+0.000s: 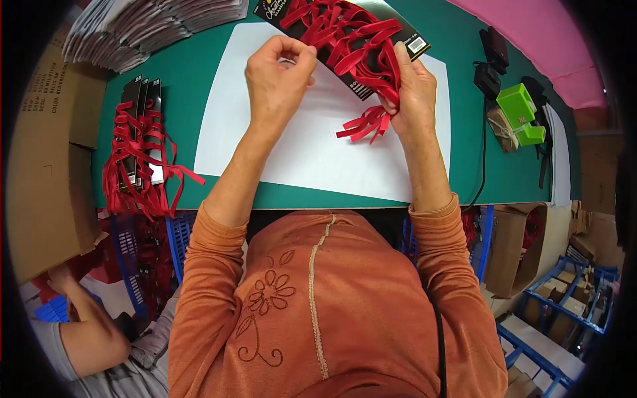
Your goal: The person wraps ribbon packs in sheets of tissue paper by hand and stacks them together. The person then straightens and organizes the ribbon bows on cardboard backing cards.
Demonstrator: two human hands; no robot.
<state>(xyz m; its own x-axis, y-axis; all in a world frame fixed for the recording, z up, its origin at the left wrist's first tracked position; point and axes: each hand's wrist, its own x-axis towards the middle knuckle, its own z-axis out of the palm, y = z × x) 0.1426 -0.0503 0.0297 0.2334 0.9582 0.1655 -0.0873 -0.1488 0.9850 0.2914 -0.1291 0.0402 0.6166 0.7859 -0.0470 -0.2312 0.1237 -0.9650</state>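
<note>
A black card with red ribbon bows (352, 40) is held tilted above a white sheet (265, 113) on the green table. My right hand (415, 89) grips its lower right side, thumb on the front, with ribbon tails (368, 126) hanging beside the palm. Close to the card's left edge, my left hand (282, 69) is curled, thumb and index finger pinched together; what lies between them, if anything, is too small to make out. Several more black cards with red ribbons (139, 139) lie in a pile at the table's left.
Stacked packets (139, 30) stand at the back left, beside a cardboard box (50, 152). On the right are a green tape dispenser (516, 106), a black device (486, 79) and a cable. Blue crates hold red ribbons below. Another person's arm (93, 325) shows at lower left.
</note>
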